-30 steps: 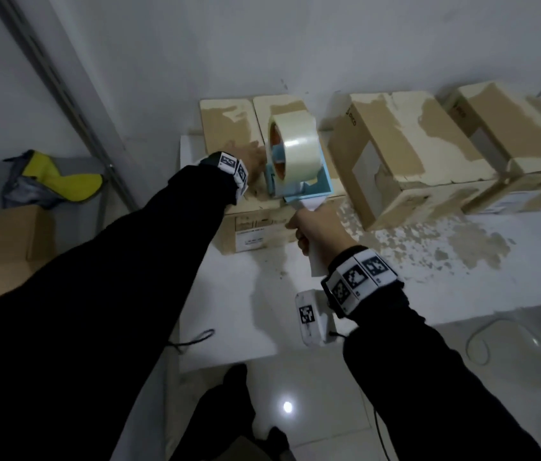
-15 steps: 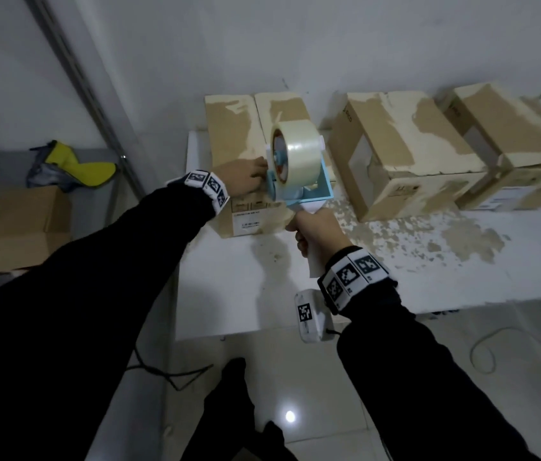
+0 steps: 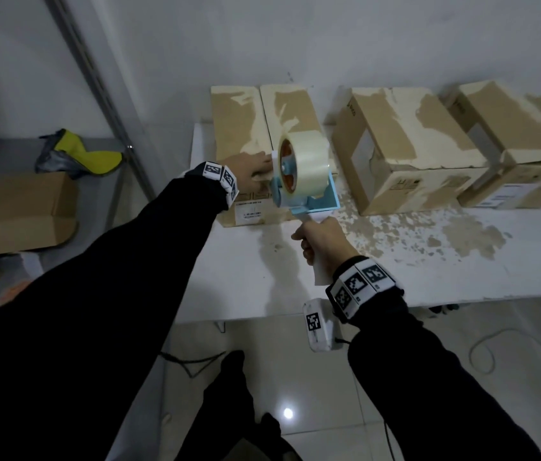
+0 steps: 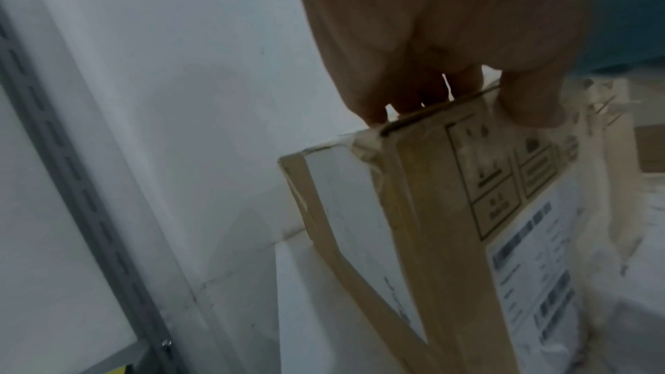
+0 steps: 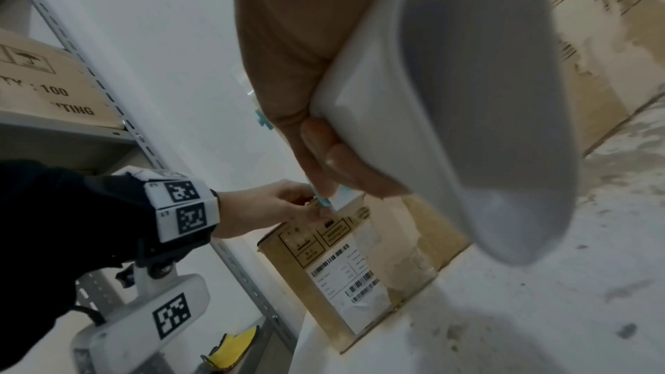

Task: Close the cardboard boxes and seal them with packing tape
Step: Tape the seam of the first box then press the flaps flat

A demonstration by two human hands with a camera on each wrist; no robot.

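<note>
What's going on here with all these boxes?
A person is taping cardboard boxes shut on a white table. The right hand grips the handle of a blue tape dispenser, which sits at the near end of the leftmost box, where its closed flaps meet. The left hand holds that box's near top edge, fingers on top and thumb on the front. Two more boxes stand to its right.

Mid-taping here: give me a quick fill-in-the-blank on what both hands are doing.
The right hand grips the tape dispenser by its ____ handle.
The left hand grips the near top edge of the box farthest to the person's ____.
The tape roll sits in a light ____ frame.
Missing: white; left; blue.
</note>
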